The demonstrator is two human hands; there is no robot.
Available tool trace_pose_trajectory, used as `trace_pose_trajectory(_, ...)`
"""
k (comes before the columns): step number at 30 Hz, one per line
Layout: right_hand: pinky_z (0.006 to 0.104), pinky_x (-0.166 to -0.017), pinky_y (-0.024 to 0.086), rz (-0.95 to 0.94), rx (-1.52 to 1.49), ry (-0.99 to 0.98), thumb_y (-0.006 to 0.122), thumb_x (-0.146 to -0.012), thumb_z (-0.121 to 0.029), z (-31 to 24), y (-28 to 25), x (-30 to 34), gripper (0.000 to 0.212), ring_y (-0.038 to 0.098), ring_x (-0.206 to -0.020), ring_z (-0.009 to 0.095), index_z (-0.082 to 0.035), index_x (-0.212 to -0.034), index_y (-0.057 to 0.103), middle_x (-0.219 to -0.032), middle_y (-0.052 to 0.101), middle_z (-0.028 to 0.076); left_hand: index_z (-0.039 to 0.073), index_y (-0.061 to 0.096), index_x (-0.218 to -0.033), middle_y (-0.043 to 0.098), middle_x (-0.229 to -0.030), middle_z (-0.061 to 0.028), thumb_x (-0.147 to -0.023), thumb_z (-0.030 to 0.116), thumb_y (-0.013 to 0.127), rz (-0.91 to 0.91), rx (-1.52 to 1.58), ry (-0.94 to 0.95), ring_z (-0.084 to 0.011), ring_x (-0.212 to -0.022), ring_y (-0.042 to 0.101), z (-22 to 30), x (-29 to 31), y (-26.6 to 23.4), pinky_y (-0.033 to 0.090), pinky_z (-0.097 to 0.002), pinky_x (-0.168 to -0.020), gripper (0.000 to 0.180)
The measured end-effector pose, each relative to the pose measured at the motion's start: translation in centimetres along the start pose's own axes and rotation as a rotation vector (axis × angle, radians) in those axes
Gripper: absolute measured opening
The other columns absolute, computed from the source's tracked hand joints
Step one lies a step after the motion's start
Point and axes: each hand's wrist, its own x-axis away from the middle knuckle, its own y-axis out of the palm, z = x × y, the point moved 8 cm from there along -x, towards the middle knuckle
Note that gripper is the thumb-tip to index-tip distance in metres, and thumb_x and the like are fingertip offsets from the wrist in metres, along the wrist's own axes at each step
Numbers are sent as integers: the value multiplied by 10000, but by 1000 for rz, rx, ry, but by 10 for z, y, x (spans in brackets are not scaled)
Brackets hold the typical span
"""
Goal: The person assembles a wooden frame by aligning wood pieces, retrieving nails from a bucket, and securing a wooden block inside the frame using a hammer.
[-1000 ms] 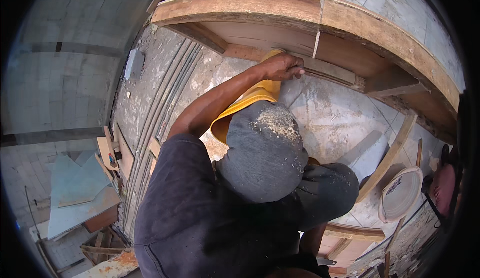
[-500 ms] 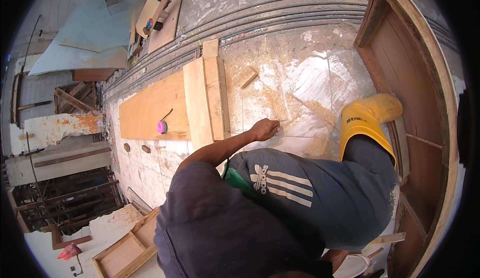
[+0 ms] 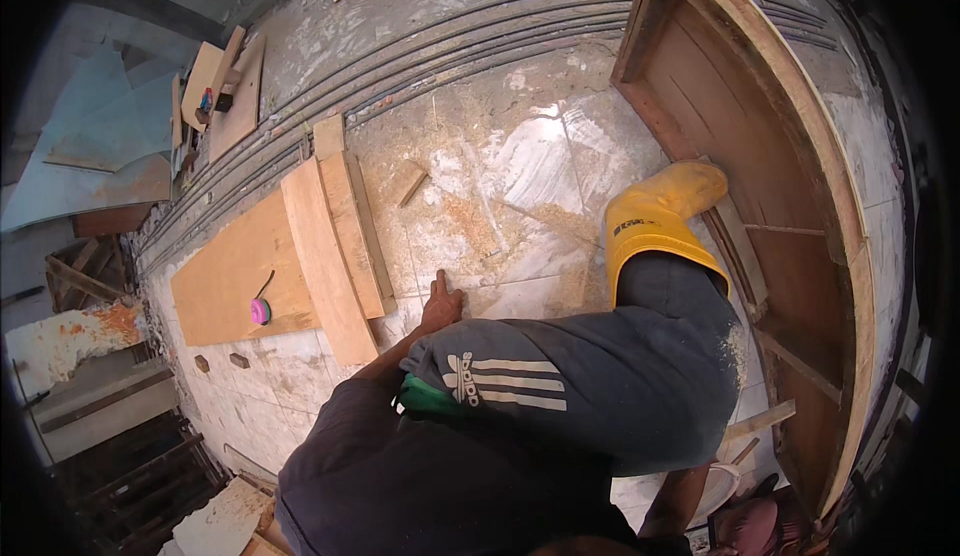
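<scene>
My left hand (image 3: 441,306) is low over the dusty tiled floor, in front of my bent knee. Its index finger is stretched out and nothing shows in it. Just beyond the fingertip, a small thin object (image 3: 491,254), too small to name, lies among sawdust. Left of the hand, a pale wooden board (image 3: 322,256) rests across a larger plywood sheet (image 3: 225,281). My right forearm (image 3: 677,501) reaches down beside my thigh at the lower right, next to a white round rim (image 3: 718,486); the fingers of that hand are hidden.
A pink tape measure (image 3: 260,311) lies on the plywood. A short wood offcut (image 3: 413,184) is on the floor ahead. Dark pipes (image 3: 450,41) run along the far side. A large wooden door-like panel (image 3: 760,146) stands at right, against my yellow boot (image 3: 665,211). Glass sheets (image 3: 110,146) lean far left.
My left hand has drawn back toward my knee. The thin object that was at its fingertips now lies on the floor, apart from it. The view has shifted rightward.
</scene>
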Motion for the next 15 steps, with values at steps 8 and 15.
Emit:
trace_pose_trajectory(8, 470, -742, 544, 207, -182, 79, 677, -923, -187, 17, -23, 18, 163, 683, -794, 391, -33, -933, 731, -871, 719, 181, 47, 699, -1009, 673, -748, -210, -894, 262, 683, -294, 137, 324, -385, -805, 705, -5, -66, -46, 559, -437, -765, 245)
trace_pose_trajectory(15, 443, -675, 553, 624, -274, 205, 656, -941, -219, 54, -76, 85, 154, 695, -764, 333, -73, -939, 702, -872, 726, 112, -6, 610, -1011, 503, -735, 18, -1051, 316, 558, 104, 674, 751, -62, -643, 450, 331, -128, -219, 364, -229, -581, 329)
